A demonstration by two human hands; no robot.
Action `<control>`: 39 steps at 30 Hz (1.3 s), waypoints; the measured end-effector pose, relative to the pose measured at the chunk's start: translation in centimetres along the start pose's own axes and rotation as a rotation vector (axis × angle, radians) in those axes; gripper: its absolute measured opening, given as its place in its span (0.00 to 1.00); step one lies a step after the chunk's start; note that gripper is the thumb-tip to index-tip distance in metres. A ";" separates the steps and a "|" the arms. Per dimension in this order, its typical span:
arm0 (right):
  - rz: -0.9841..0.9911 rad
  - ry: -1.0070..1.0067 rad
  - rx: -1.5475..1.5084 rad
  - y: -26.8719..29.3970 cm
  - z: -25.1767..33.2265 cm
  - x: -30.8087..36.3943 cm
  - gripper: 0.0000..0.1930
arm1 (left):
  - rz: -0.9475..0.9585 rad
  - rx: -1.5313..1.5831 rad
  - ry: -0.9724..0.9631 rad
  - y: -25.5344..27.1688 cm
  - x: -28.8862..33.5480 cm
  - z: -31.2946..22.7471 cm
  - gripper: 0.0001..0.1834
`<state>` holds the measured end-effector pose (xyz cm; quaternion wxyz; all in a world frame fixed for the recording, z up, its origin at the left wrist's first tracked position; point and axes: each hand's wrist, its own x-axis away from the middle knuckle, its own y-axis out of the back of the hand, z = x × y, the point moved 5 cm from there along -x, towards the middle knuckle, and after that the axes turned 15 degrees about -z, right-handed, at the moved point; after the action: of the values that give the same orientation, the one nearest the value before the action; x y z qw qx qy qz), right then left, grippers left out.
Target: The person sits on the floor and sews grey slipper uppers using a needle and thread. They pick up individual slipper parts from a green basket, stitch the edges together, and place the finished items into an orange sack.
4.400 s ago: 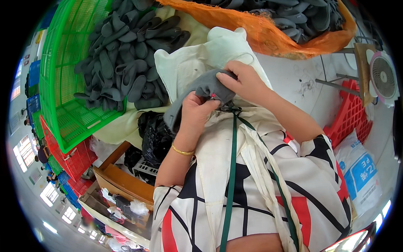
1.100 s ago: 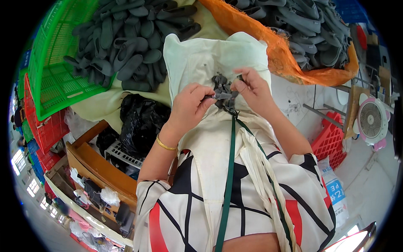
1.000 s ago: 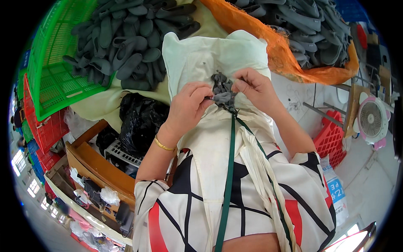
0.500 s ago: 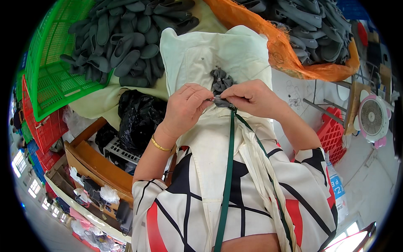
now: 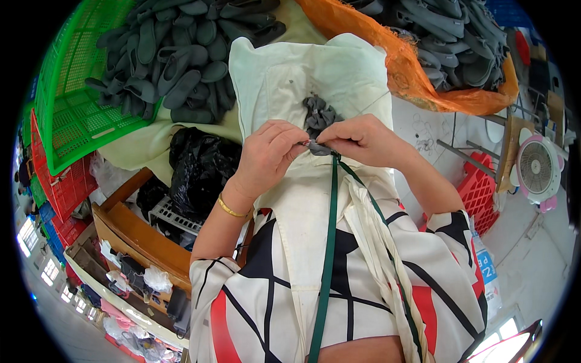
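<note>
Over the pale cloth on my lap, both hands meet with their fingertips pinched. My left hand, with a gold bracelet at its wrist, is closed on one end of a small grey fabric piece. My right hand is closed on the other end of it, thumb against forefinger. Just beyond the fingers lies a small heap of similar grey fabric pieces. A dark green strap runs from near the held piece down toward my body.
Grey shoes lie piled beside a green plastic crate at far left. An orange sack at far right holds more. A black plastic bag and wooden furniture stand left; a fan and red stool are right.
My fingers have shifted slightly on the grey fabric piece, and more of it shows between them. Both hands stay in nearly the same place.
</note>
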<state>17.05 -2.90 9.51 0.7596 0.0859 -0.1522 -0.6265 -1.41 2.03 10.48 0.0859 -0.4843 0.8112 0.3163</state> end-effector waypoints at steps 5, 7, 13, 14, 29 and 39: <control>0.009 -0.086 -0.123 -1.2 -1.2 0.8 0.07 | 0.020 0.071 0.067 -0.4 0.8 0.3 0.08; 0.028 -0.123 -0.140 -1.7 -1.9 1.2 0.07 | 0.020 0.094 0.094 -0.5 1.3 0.6 0.08; 0.010 -0.134 -0.223 -2.5 -1.8 1.4 0.05 | -0.008 0.199 0.237 -0.9 2.6 1.0 0.10; 0.012 -0.156 -0.227 -2.5 -1.8 1.5 0.05 | -0.001 0.206 0.253 -0.9 2.6 1.0 0.10; 0.128 -0.452 -0.454 -2.9 -2.4 3.2 0.05 | 0.115 0.276 0.356 -1.1 2.7 0.2 0.10; 0.177 -0.623 -0.539 -3.9 -3.3 4.1 0.06 | 0.167 0.333 0.390 -1.4 3.2 -0.3 0.07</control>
<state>15.26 -7.85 5.66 0.7233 -0.3229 -0.2120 -0.5723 -1.80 -0.93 8.65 -0.0200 -0.4467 0.8904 0.0852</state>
